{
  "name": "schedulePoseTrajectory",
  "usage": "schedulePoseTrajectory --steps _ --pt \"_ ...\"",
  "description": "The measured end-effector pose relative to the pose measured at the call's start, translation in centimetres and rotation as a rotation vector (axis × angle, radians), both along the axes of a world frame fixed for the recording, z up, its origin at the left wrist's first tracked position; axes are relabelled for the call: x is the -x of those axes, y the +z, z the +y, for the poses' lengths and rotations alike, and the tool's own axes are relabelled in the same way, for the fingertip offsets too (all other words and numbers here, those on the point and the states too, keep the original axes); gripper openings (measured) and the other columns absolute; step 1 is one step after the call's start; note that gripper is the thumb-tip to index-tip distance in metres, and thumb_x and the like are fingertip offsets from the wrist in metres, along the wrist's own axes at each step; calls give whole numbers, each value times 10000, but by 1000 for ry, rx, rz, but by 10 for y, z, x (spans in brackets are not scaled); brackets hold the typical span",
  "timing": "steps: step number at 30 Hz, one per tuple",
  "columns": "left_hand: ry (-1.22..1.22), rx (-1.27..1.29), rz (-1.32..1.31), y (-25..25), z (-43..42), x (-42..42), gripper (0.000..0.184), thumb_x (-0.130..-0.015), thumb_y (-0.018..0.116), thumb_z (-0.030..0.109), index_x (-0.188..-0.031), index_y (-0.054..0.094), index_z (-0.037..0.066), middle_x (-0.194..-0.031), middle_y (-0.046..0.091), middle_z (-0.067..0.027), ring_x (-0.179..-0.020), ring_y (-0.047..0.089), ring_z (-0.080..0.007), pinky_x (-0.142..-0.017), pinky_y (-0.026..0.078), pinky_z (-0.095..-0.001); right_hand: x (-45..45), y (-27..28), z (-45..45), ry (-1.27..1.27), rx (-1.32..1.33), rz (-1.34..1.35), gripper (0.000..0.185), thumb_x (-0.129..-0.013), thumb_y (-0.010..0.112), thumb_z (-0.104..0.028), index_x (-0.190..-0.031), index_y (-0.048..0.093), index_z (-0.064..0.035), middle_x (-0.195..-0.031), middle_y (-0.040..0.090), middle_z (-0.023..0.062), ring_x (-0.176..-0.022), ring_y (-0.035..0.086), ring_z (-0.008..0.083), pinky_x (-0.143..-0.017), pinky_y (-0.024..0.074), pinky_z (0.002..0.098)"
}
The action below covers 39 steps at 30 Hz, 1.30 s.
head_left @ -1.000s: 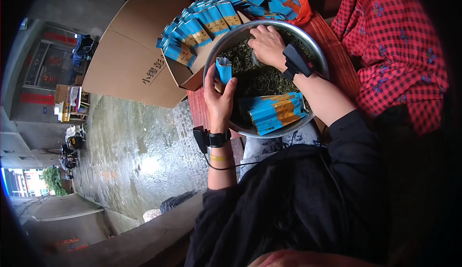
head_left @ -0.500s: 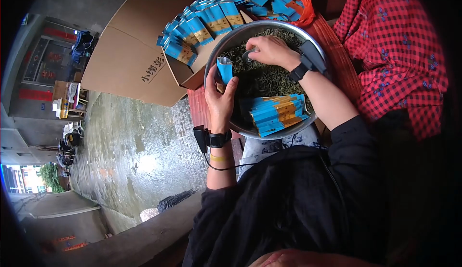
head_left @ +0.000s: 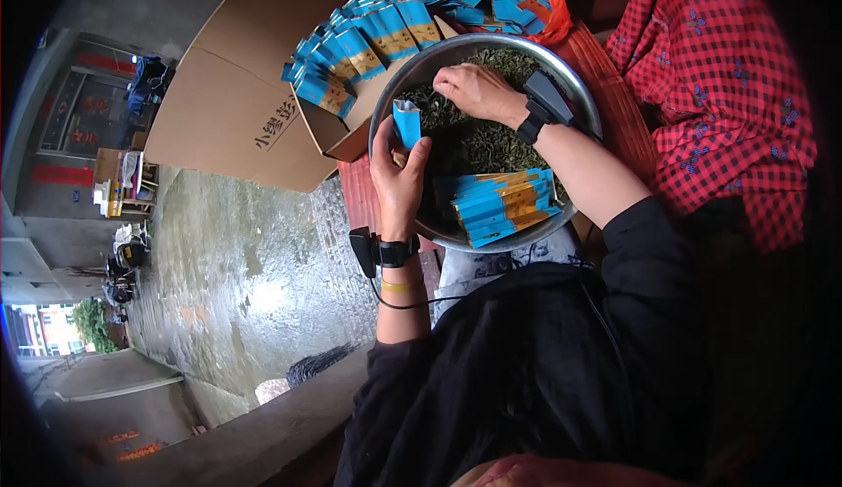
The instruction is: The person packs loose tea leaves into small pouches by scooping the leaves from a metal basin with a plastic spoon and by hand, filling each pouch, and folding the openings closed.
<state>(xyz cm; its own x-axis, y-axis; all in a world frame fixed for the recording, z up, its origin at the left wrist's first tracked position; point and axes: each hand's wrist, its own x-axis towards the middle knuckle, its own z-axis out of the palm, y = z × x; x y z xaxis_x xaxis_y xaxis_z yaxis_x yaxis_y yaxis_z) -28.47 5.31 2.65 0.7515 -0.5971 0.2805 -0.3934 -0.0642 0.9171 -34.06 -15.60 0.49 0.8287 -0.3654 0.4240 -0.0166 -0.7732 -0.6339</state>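
Observation:
An open blue packet (head_left: 407, 124) with a silvery inside stands upright in my left hand (head_left: 396, 175), held between thumb and fingers at the near-left rim of a metal basin (head_left: 388, 92). Dark, curled dried leaves, which look like tea (head_left: 491, 146), lie in the basin. My right hand (head_left: 474, 92) is over them with the fingers closed; what they hold, if anything, is hidden. A row of flat blue and gold packets (head_left: 504, 211) rests on the leaves at the basin's near side.
Left of the basin stands an open cardboard box (head_left: 237, 75) with many filled-looking blue and gold packets (head_left: 355, 48). Behind, a red plastic bag (head_left: 554, 4) holds more packets. Red checked cloth (head_left: 710, 92) hangs at the right. Wet paved ground (head_left: 254, 268) lies left.
My right hand has shifted a little left over the leaves, and the grey curved piece seen at its fingertips no longer shows. My left hand keeps the packet nearly in place.

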Motion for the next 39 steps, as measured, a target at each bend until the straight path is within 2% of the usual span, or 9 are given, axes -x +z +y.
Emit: schedulePoseTrajectory --steps 5,7,11,19,23,27,32,36,39 --pt "4 -41 39 -2 2 -2 572 -796 765 139 -1284 515 -22 -928 580 -20 -791 504 -91 -752 452 -250 1 9 -3 59 -270 186 298 -915 498 -318 -946 630 -51 -912 671 166 -895 638 365 -779 495 460" --pt "2 -13 29 1 0 0 573 -797 764 133 -1287 513 -24 -944 581 -21 -795 502 -92 -761 452 -248 -5 0 -5 -15 -236 208 312 -944 495 -320 -925 619 -35 -714 656 92 -724 662 239 -699 504 367" --pt "-6 -9 -7 4 0 2 578 -797 765 136 -1290 510 -25 -958 580 -21 -803 502 -97 -769 453 -248 -5 9 -8 -35 -455 189 332 -954 481 -329 -893 627 -37 -696 657 63 -685 653 187 -659 499 331" --pt "10 -84 -65 8 1 5 579 -798 766 136 -1290 508 -29 -898 566 -30 -810 511 -114 -769 459 -256 13 44 -1 43 -679 -306 282 -988 473 -260 -862 612 -49 -695 561 -5 -640 554 58 -587 453 204" --pt "9 -121 -29 13 2 9 573 -805 763 146 -1285 507 -34 -911 594 -33 -848 542 -112 -781 472 -265 13 45 12 69 -567 -306 283 -977 507 -280 -885 619 -38 -709 603 32 -667 611 114 -608 487 252" --pt "-53 -16 274 -1 3 2 590 -804 765 155 -1293 494 -35 -997 635 -80 -933 587 -144 -817 487 -293 18 54 36 95 0 -328 240 -936 553 -297 -896 620 -70 -791 662 130 -778 663 318 -654 529 396" --pt "9 -92 -279 -3 -1 2 677 -778 780 172 -1331 448 -33 -1161 600 -209 -1053 598 -317 -923 466 -374 19 58 45 126 90 -463 188 -907 592 -248 -868 620 -67 -812 645 93 -790 646 291 -686 522 366" --pt "55 -158 -407 -2 -1 4 703 -760 790 172 -1333 441 -38 -1189 583 -228 -1091 580 -346 -957 448 -382 21 63 43 150 293 -552 153 -895 612 -218 -852 610 -70 -792 638 74 -762 645 264 -667 522 356" --pt "49 -149 -238 3 0 8 686 -765 787 167 -1322 449 -48 -1194 589 -214 -1102 580 -310 -958 445 -370 26 68 37 120 355 -584 141 -890 625 -204 -852 600 -71 -788 638 62 -753 645 245 -659 521 344"
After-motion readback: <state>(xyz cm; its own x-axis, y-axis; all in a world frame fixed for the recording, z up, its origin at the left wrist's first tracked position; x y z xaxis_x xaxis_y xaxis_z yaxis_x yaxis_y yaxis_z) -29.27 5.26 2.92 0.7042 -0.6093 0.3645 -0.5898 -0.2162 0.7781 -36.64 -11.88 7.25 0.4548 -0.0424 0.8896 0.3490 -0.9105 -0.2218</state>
